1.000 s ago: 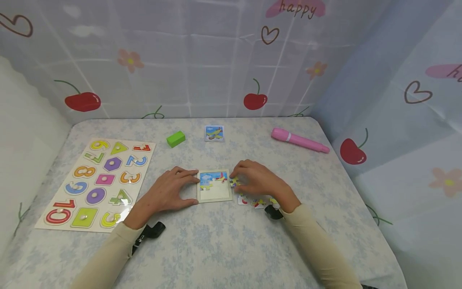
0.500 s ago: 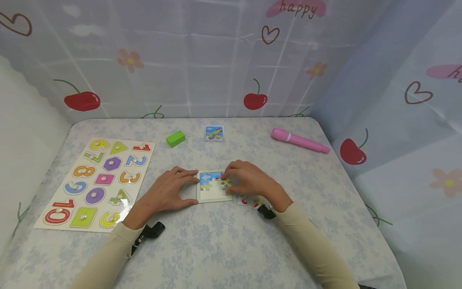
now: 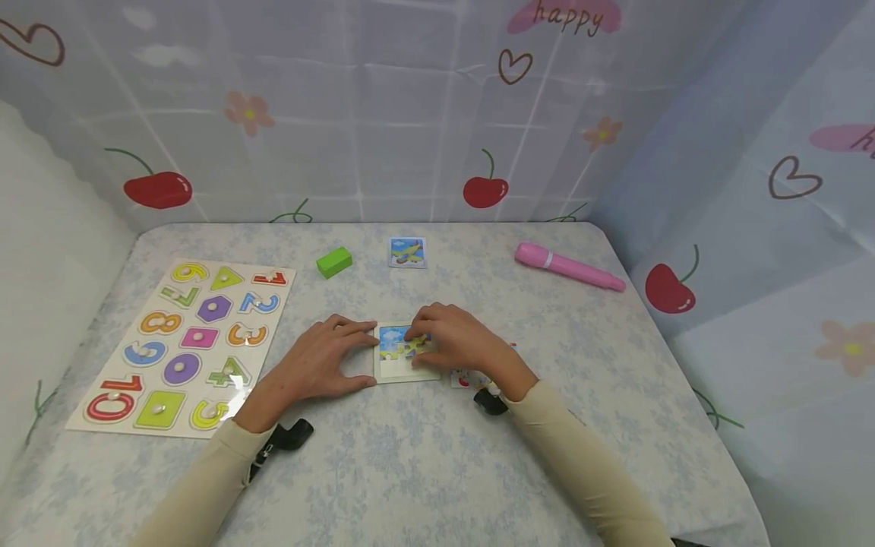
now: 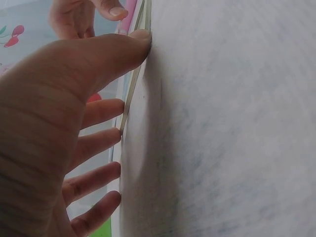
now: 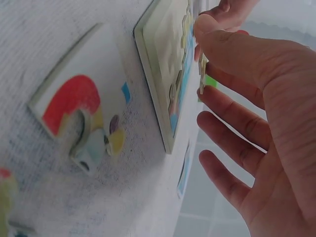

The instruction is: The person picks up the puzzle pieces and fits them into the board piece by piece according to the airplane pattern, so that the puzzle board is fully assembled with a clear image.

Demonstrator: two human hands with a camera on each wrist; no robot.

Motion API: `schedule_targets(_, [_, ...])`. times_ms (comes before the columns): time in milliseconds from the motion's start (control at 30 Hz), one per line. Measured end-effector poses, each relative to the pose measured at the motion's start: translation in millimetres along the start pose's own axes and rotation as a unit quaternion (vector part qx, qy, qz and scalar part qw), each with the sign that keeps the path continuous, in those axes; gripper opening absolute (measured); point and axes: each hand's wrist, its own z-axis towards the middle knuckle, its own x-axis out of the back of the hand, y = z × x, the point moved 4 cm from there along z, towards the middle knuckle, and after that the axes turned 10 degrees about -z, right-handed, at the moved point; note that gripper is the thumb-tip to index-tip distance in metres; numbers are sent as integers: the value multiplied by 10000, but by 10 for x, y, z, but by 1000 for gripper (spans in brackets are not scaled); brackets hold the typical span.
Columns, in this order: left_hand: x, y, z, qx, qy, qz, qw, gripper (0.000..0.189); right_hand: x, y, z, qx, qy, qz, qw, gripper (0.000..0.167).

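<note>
A small square puzzle tray [image 3: 393, 371] lies mid-table, its upper part filled with blue-sky pieces and its lower part bare. My left hand [image 3: 321, 358] rests at its left edge, thumb and fingertips touching the frame with fingers fairly straight. Over the tray, my right hand [image 3: 459, 339] pinches a jigsaw piece [image 5: 202, 69] between thumb and fingertips; the right wrist view shows it edge-on, above the frame. Loose jigsaw pieces [image 5: 74, 103] lie right of the tray, partly hidden in the head view by my right wrist.
A number-and-shape peg board [image 3: 181, 346] lies on the left. Toward the back are a green block [image 3: 334, 262], a small airplane picture card [image 3: 408, 252] and a pink, thick-ended stick [image 3: 570, 267]. Patterned curtains [image 3: 410, 114] hang behind and to the right.
My right hand has moved left with the jigsaw piece, from the tray's right edge to over its middle. The left hand has stayed at the tray's left edge.
</note>
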Motion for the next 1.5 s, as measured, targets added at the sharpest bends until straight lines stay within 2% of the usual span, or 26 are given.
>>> schedule_targets(433, [8, 1, -4, -102, 51, 35, 9999, 64, -82, -72, 76, -133, -167, -176, 9996, 40])
schedule_targets(1500, [-1, -10, 2, -26, -12, 7, 10000, 65, -143, -85, 85, -206, 93, -147, 9996, 36])
